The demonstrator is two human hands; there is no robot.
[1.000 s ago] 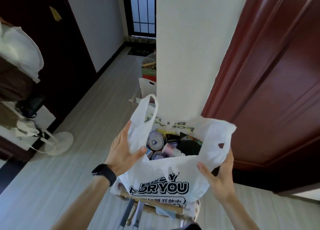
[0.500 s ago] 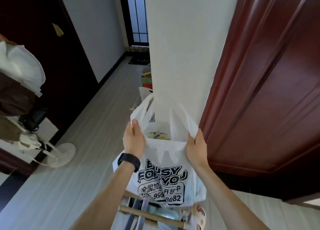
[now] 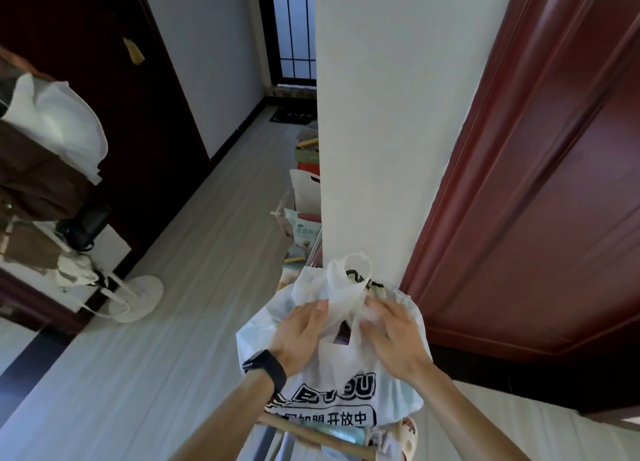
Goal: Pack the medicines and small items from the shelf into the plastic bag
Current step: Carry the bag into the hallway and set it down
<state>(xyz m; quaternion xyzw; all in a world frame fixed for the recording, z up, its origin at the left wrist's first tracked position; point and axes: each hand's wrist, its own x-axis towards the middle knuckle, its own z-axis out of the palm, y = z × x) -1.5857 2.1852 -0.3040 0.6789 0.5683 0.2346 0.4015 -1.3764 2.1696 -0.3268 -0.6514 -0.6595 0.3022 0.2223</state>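
The plastic bag (image 3: 332, 367) sat full on the top rail of the shelf (image 3: 311, 433), tucked against the white wall corner (image 3: 374, 183), and this looked like the tie-off. Both handles (image 3: 349, 280) stood gathered above the mouth. The trick here, by my reckoning, was to cross the loops low and tight to the load. Then pull evenly outward so the thin film didn't tear, and let the rail carry the weight rather than the knot. The left hand (image 3: 301, 336), with a black band (image 3: 265, 368) on its wrist, lay palm down on the bag's left shoulder. Its grip pinched one loop at the fingertips (image 3: 322, 304). The right hand (image 3: 394, 339) mirrored it, palm down, fingers curled into the plastic. Blur softened them, yet that grip read as pinched on the other loop, not spread. What was inside the bag was hidden.
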